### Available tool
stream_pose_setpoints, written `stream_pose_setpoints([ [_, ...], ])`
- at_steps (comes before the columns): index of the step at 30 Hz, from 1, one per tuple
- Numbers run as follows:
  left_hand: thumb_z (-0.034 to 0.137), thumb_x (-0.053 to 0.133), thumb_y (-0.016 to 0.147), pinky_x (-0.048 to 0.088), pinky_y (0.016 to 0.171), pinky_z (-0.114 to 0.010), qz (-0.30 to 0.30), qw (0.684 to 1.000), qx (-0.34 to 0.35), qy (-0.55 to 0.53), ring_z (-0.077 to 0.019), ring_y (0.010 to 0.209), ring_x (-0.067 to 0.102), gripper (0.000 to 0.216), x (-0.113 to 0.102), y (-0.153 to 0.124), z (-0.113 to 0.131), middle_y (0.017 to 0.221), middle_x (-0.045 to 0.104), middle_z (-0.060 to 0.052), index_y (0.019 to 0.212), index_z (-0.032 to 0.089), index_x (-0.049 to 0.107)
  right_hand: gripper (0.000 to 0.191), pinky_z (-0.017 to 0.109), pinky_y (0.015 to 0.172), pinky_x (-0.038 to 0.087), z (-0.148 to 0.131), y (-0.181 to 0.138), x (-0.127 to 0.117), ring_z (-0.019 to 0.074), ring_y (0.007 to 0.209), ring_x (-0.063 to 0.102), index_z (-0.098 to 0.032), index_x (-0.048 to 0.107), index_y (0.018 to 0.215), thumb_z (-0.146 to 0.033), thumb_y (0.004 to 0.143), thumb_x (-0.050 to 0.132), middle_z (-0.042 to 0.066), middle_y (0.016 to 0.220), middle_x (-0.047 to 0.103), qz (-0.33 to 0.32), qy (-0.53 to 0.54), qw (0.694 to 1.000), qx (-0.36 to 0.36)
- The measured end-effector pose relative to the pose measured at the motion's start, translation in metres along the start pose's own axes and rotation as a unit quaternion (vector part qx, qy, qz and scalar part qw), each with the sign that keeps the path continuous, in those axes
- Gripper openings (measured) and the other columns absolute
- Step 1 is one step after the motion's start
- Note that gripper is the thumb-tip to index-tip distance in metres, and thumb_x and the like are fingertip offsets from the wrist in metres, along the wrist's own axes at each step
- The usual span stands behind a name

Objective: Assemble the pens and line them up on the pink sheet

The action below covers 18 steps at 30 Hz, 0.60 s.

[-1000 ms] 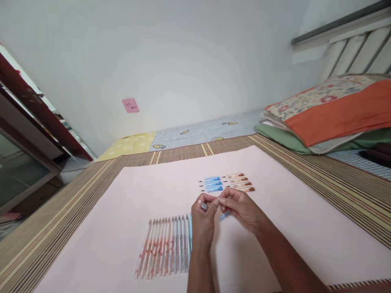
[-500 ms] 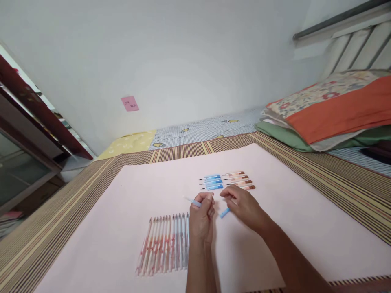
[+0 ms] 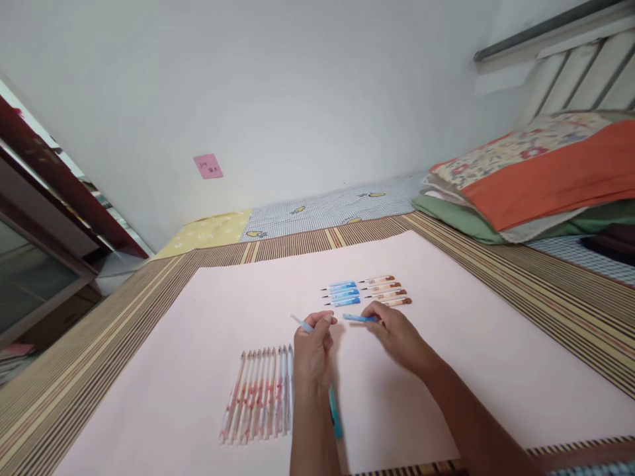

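My left hand (image 3: 315,340) is closed around a thin pale-blue pen (image 3: 303,324), whose whitish end sticks out to the left. Between the thumb and fingers of my right hand (image 3: 399,337) is a blue pen cap (image 3: 354,318), pointing left toward my left hand. A small gap separates the two hands. Just beyond them lie a few blue pens (image 3: 342,293) with dark tips, beside several cream-and-brown pens (image 3: 384,289). A row of slim pens (image 3: 255,393) with pinkish and grey barrels lies left of my left forearm, which hides part of the row.
A large pale pink sheet (image 3: 163,370) lies over a striped mat (image 3: 124,311). Partly behind my left forearm is a teal object (image 3: 336,413). Folded bedding with an orange band (image 3: 550,175) sits at the right. A pink note (image 3: 208,166) is on the wall.
My right hand has picked the blue cap up off the sheet. My left hand has shifted slightly left with its pen, and the teal object now shows beside my forearm.
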<state>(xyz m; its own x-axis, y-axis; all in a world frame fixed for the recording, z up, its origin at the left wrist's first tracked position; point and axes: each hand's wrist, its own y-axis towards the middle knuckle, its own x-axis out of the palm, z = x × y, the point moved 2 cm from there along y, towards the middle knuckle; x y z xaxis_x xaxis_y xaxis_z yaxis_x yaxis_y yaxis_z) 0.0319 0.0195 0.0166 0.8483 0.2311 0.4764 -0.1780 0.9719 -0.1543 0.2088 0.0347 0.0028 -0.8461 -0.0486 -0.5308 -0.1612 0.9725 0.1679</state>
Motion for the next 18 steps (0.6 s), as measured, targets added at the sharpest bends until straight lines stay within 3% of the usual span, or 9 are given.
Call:
stream_pose_setpoints([
  [5,0.032,0.084,0.061,0.020,0.044,-0.019,-0.008,1.000,0.010,-0.024,-0.0018,0.047,0.030,0.029,-0.002,0.000,0.002,0.068,0.057,0.002,0.079,0.012,0.072,0.007,0.026,0.061,0.036,-0.014,0.000,0.009,0.0150,0.065,0.048,-0.021,0.058,0.089,-0.026,0.087,0.053,-0.003,0.071,0.055,-0.001,0.125,0.992,-0.035],
  [18,0.038,0.087,0.058,0.020,0.046,-0.020,0.038,0.998,0.048,0.029,-0.0025,0.047,0.029,0.034,-0.002,0.000,0.002,0.060,0.052,0.004,0.079,0.014,0.074,0.008,0.026,0.059,0.036,-0.024,-0.003,0.013,0.0152,0.063,0.047,-0.022,0.061,0.088,-0.024,0.088,0.052,-0.003,0.068,0.054,0.003,0.106,0.993,-0.055],
])
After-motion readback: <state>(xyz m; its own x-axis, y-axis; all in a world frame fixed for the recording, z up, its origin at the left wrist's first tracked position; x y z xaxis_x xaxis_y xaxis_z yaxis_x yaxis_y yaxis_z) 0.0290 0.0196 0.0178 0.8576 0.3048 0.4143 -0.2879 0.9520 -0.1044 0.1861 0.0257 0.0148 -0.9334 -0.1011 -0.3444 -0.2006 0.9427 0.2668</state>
